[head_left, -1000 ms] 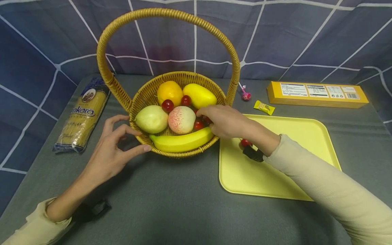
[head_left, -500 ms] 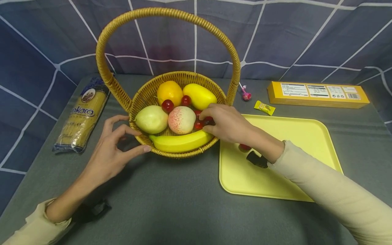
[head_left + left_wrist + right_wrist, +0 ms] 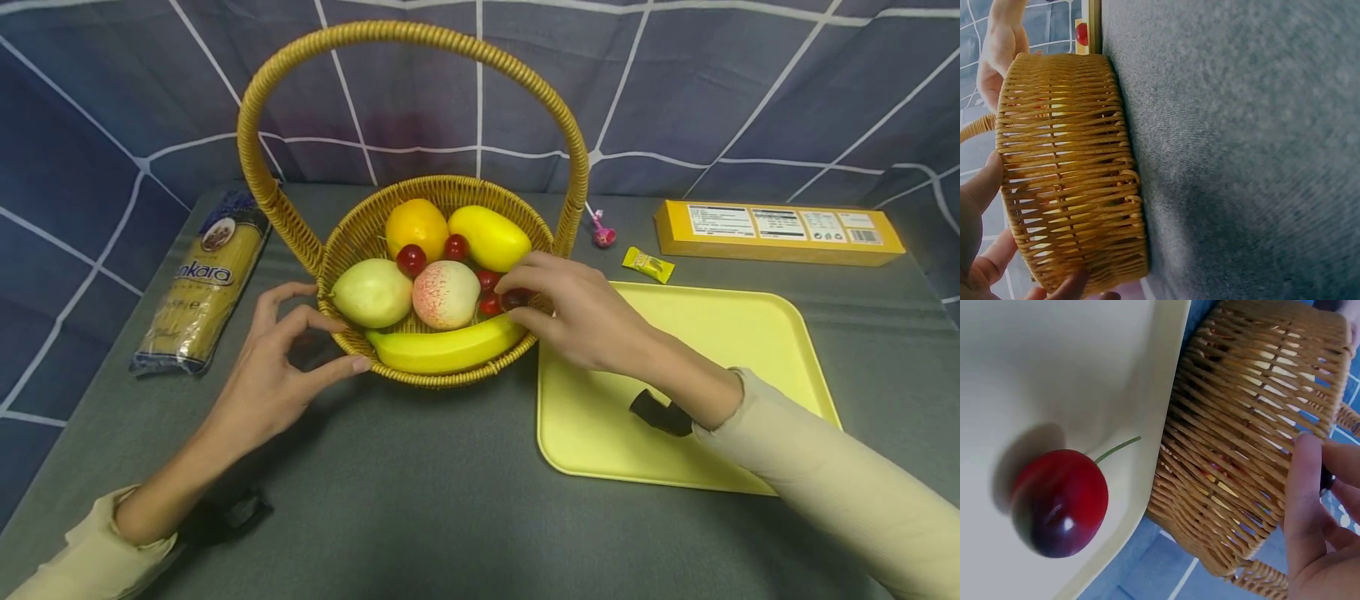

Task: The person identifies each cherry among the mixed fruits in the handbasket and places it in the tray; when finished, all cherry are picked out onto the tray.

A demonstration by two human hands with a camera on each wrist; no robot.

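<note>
A wicker basket with a tall handle holds toy-like fruit: a banana, a peach, a pale green pear-like fruit, an orange, a yellow mango and several cherries. My right hand pinches a dark cherry between thumb and fingers at the basket's right rim; the right wrist view shows it mostly covered by the fingers. My left hand is spread against the basket's left side, fingertips and thumb touching the rim from outside.
Right of the basket lies a yellow tray; the right wrist view shows another cherry on it, stem attached. Behind are a lollipop, a small yellow candy and an orange box. A pasta packet lies left.
My right hand has drawn back slightly to the right, and the pinched dark cherry now shows between its fingers. The left hand and basket have stayed in place.
</note>
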